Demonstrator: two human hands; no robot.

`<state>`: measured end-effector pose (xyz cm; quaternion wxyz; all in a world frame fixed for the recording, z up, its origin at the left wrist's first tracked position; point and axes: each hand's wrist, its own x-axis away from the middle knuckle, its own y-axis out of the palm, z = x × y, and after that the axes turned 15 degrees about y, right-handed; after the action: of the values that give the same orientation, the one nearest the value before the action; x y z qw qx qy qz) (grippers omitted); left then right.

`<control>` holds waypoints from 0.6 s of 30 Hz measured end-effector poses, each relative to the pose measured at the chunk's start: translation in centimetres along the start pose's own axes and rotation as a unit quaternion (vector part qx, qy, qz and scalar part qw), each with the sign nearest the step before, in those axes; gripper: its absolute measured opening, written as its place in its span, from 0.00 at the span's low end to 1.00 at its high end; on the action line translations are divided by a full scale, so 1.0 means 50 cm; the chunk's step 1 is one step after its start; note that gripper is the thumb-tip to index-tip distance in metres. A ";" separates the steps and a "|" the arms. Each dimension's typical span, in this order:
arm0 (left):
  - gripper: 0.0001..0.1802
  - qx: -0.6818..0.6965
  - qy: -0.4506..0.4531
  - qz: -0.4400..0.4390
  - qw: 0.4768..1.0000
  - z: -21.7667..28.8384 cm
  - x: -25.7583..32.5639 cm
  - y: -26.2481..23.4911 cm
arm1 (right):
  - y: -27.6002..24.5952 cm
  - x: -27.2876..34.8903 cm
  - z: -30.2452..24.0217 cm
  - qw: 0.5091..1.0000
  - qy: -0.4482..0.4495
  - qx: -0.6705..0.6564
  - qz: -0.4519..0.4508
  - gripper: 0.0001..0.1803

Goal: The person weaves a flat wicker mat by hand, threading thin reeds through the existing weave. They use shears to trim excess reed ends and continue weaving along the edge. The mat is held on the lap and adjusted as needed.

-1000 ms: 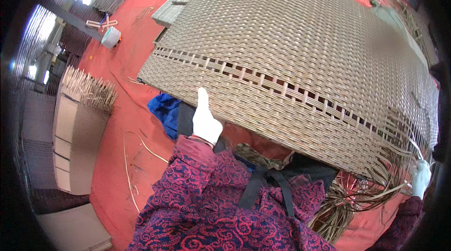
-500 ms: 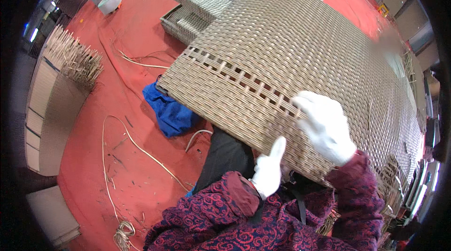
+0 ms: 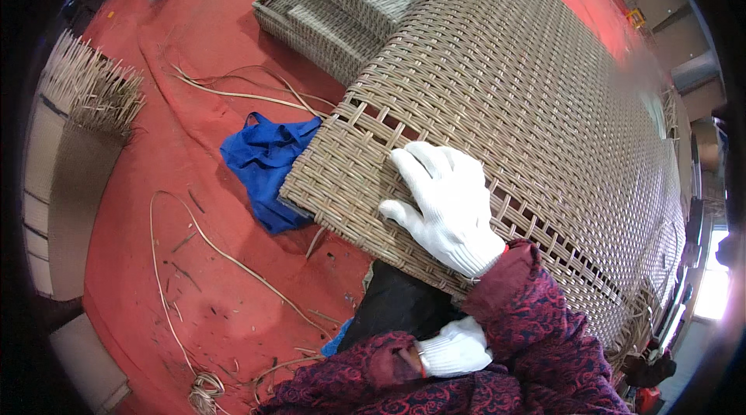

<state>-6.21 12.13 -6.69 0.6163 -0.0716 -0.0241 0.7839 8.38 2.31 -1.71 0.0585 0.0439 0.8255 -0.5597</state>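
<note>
A large brown woven wicker panel slants across the middle and right. A band of open gaps runs through its weave near the close edge. My right hand, in a white knit glove, lies on the panel beside this band, fingers spread and thumb apart. Below the panel's near edge is my left hand, also white-gloved, against my patterned sleeve and dark trousers. Its fingers are curled and partly out of sight, so whatever they hold, if anything, is hidden.
Grey woven wicker pieces are stacked behind the panel. A blue cloth hangs at its left corner. Loose cane strands and scraps litter the red floor covering. At far left stands a woven piece with a fringe of stake ends.
My right hand has moved left along the gap band, and its fingers have spread flat on the panel. My left hand has dropped from the panel's edge. The view has shifted.
</note>
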 end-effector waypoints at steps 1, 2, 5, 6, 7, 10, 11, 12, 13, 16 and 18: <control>0.18 -0.022 0.021 0.004 1.000 0.025 0.015 -0.046 | -0.001 -0.002 0.000 1.000 0.005 -0.002 -0.007 0.35; 0.18 -0.033 0.021 -0.017 0.999 0.045 0.027 -0.094 | -0.003 -0.002 -0.003 1.000 0.016 0.004 -0.016 0.35; 0.11 0.084 0.094 0.154 0.980 0.077 0.101 -0.266 | -0.007 -0.007 -0.009 0.998 0.051 0.014 -0.042 0.35; 0.10 0.104 0.026 0.236 0.966 0.100 0.136 -0.317 | -0.008 -0.009 -0.009 0.997 0.059 0.018 -0.040 0.34; 0.09 0.026 -0.045 0.315 0.948 0.122 0.164 -0.362 | -0.008 -0.010 -0.009 0.997 0.068 0.021 -0.039 0.34; 0.16 -0.109 -0.023 0.522 0.846 0.098 0.151 -0.466 | -0.006 -0.015 -0.003 0.997 0.063 0.031 0.009 0.29; 0.14 -0.134 -0.048 0.518 0.844 0.077 0.137 -0.507 | -0.006 -0.016 -0.001 0.997 0.065 0.028 0.006 0.28; 0.09 -0.187 -0.034 0.505 0.842 0.052 0.118 -0.539 | -0.006 -0.016 0.002 0.997 0.071 0.029 0.005 0.28; 0.10 -0.283 0.003 0.447 0.849 0.027 0.101 -0.567 | -0.005 -0.016 0.003 0.998 0.064 0.023 0.013 0.27; 0.11 -0.455 0.050 0.301 0.837 -0.027 0.071 -0.626 | -0.004 -0.016 0.005 0.998 0.065 0.009 0.009 0.27; 0.10 -0.444 0.049 0.254 0.858 -0.032 0.068 -0.651 | -0.003 -0.016 0.005 0.998 0.061 0.005 0.020 0.27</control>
<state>24.58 23.13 -4.46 0.2989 -0.3793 -0.3207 0.8148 9.17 2.03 -1.56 0.0187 0.0949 0.8236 -0.5588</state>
